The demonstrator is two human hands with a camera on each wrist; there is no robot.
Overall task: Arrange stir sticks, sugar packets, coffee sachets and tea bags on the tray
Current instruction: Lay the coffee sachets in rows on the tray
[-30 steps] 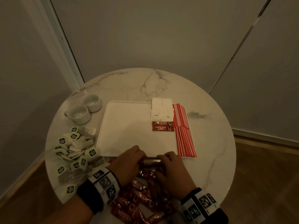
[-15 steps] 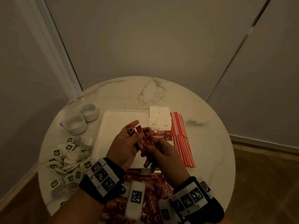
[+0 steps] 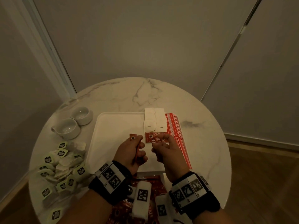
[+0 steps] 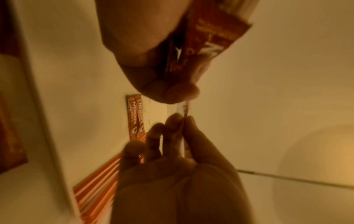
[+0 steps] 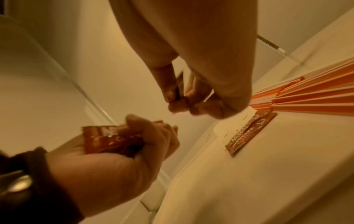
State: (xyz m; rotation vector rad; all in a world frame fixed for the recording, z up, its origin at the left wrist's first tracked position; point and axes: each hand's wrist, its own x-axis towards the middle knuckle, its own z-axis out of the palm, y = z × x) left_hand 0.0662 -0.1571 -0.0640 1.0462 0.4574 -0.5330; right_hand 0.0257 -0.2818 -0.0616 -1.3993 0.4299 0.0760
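Note:
My left hand (image 3: pixel 137 143) grips a small bundle of red coffee sachets (image 3: pixel 133 137) above the white tray (image 3: pixel 113 125). Just to its right, my right hand (image 3: pixel 159 143) pinches a single coffee sachet (image 3: pixel 157 140) over the two sachets lying on the tray (image 5: pixel 249 133). White sugar packets (image 3: pixel 153 121) lie at the tray's far right corner. Red-striped stir sticks (image 3: pixel 175 136) run along its right edge. The left wrist view shows the bundle (image 4: pixel 210 37) in my left hand and the single sachet (image 4: pixel 184 111) edge-on in the right hand's fingers (image 4: pixel 172 125).
A heap of tea bags (image 3: pixel 61 162) covers the round marble table (image 3: pixel 202 143) left of the tray. Two white cups (image 3: pixel 69 128) stand at the back left. More loose coffee sachets (image 3: pixel 145 180) lie at the near edge, under my wrists.
Both hands lifted from the sachet pile at the near edge and moved forward over the tray. The right hand has drawn one sachet away from the left hand's bundle, toward the right.

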